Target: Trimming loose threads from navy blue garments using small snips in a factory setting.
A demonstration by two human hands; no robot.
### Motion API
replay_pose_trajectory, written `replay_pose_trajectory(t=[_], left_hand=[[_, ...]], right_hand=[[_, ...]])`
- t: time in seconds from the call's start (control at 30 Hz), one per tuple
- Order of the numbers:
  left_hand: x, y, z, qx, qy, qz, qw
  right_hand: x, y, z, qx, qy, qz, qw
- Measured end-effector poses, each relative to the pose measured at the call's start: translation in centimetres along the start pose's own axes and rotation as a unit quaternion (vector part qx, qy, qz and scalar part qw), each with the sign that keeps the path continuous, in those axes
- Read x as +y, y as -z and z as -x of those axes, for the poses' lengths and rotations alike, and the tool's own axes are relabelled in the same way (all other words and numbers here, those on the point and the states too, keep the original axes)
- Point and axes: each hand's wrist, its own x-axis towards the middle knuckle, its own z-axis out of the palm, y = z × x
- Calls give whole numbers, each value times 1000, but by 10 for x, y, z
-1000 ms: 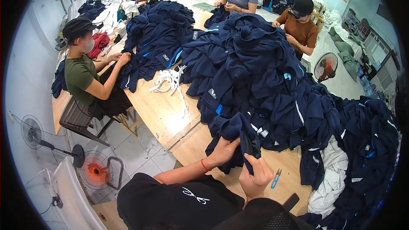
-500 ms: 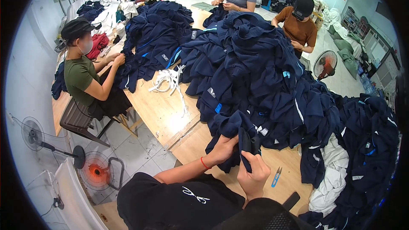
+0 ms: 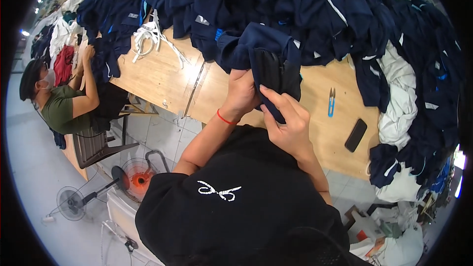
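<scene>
At the far left, a co-worker in an olive shirt [image 3: 69,103] is beside the desk [image 3: 148,79], with both hands raised near navy cloth. Below this person stand a grey fan [image 3: 70,203] and a fan with an orange centre [image 3: 140,180]. Next, a loose bundle of white strips [image 3: 145,42] lies on the desk. In the middle, the left hand [image 3: 242,93] is closed on the navy garment [image 3: 266,34], which is held up above the near side of the desk, in front of the large navy pile [image 3: 305,10]; a black panel [image 3: 272,71] of it faces the person. The right hand [image 3: 290,120] is just to the right: its thumb and forefinger are apart, their tips at the garment's folded edge, and the other fingers are bent. Half a second ago this hand gripped the fold more tightly; also, the view has tipped downward. I judge that the garment is now handled more lightly on this side, while the left hand gives the main support. Farther right, blue-handled snips [image 3: 331,107] and a black phone [image 3: 355,134] lie on the desk, untouched, and then comes white cloth [image 3: 398,98] among more navy garments [image 3: 436,118].
</scene>
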Motion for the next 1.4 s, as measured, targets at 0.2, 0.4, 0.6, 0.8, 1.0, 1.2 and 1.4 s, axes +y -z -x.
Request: replay_pose_trajectory(t=[0.2, 0.4, 0.6, 0.8, 1.0, 1.2, 1.4], left_hand=[[-7, 11, 13, -4, 20, 23, 1000], [-9, 31, 15, -67, 56, 61, 994], [-11, 37, 14, -52, 57, 104, 992], [-10, 41, 10, -86, 33, 107, 990], [21, 63, 23, -66, 30, 73, 995], [73, 190, 37, 98, 17, -600, 794], [73, 152, 25, 185, -126, -723, 654]], right_hand=[[3, -7, 19, -1, 7, 2, 1000], [-4, -3, 19, -45, -24, -42, 998], [2, -4, 19, -70, 4, -3, 998], [1, -10, 18, -87, 11, -29, 996], [-10, 10, 25, -219, -157, -187, 945], [96, 19, 62, -35, -375, -191, 906], [144, 16, 54, 66, -375, -94, 920]])
